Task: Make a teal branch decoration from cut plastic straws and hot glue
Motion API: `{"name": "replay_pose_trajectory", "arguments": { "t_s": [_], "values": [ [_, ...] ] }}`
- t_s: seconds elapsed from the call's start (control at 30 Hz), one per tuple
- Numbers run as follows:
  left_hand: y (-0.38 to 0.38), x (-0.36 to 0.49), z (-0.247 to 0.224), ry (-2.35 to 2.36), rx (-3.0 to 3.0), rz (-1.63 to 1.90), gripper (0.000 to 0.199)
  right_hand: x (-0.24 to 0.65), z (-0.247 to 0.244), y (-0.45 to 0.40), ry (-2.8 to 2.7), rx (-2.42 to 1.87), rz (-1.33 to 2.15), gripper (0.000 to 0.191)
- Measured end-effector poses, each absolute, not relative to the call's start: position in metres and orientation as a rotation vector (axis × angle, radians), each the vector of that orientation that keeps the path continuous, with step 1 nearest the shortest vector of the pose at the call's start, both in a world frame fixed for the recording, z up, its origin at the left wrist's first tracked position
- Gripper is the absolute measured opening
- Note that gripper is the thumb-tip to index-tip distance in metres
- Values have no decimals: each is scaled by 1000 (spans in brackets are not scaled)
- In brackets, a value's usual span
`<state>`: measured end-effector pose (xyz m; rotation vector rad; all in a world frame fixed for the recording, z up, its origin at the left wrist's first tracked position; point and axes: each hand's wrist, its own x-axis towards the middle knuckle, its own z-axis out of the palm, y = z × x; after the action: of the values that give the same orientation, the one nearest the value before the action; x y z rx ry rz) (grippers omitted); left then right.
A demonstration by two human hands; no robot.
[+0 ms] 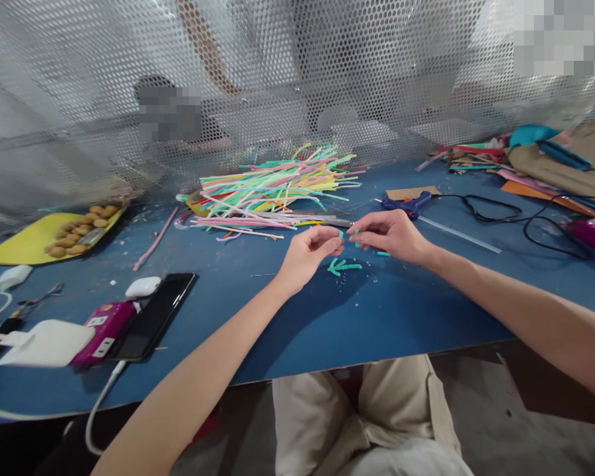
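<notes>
Above the blue table, my left hand (pixel 308 254) pinches a small green pipe cleaner piece (pixel 341 235) between thumb and fingertips. Close by on its right, my right hand (pixel 394 235) is closed on another bit of green pipe cleaner (pixel 357 239). The fingertips of both hands nearly meet. Just below them lies a branched green pipe cleaner shape (pixel 344 266), like an arrow or twig. A short green piece (pixel 383 253) rests under my right hand. Behind the hands spreads a pile of pastel pipe cleaners (pixel 272 188), and scissors (pixel 337 222) partly show at its front.
A blue glue gun (pixel 409 203) with a black cable lies beyond my right hand, with a clear glue stick (pixel 461 235) nearby. At left are a phone (pixel 161 317), a purple power strip (pixel 106 330), a white charger (pixel 49 344) and a yellow sheet (pixel 22 238) bearing brown nut-like pieces. Perforated metal mesh (pixel 258 79) stands behind.
</notes>
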<state>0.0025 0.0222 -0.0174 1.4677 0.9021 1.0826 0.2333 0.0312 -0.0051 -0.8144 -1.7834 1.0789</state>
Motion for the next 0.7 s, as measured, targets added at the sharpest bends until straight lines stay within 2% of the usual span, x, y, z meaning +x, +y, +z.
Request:
{"name": "replay_pose_trajectory", "arguments": {
  "t_s": [0.7],
  "values": [
    [20,4,-19,860,1296,971,44,224,-12,28,-1743,-901,863,28]
  ]
}}
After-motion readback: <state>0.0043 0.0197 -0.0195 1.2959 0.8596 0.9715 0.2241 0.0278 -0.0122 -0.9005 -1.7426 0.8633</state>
